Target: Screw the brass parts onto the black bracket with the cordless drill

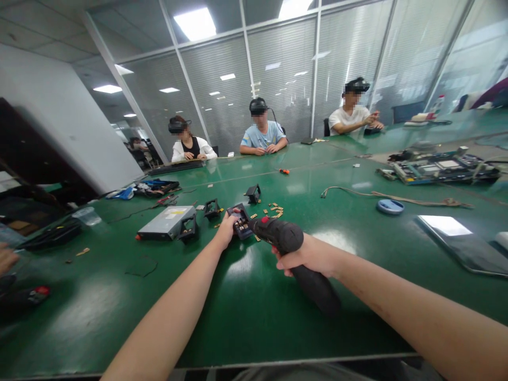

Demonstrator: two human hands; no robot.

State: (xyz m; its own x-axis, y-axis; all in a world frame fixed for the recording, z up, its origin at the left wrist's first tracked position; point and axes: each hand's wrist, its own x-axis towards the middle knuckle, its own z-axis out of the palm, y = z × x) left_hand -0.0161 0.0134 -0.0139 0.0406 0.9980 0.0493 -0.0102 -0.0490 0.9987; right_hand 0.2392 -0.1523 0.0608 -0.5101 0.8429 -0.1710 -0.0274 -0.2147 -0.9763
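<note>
The left hand [227,230] pinches a small black component [241,225] on the green counter [246,307], at centre. The right hand [307,257] is clenched on a power screwdriver [283,236]. Its long axis runs near-right to far-left, with the tip apparently at the component's right side.

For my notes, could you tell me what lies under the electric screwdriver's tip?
A small black block with metal contacts, steadied by the left hand. The screwdriver, in the right hand, hides the spot its tip meets.

Table [238,323] lies bare nearby; black brackets [212,209] and brass pieces [275,210] (scattered) crowd beyond.
</note>
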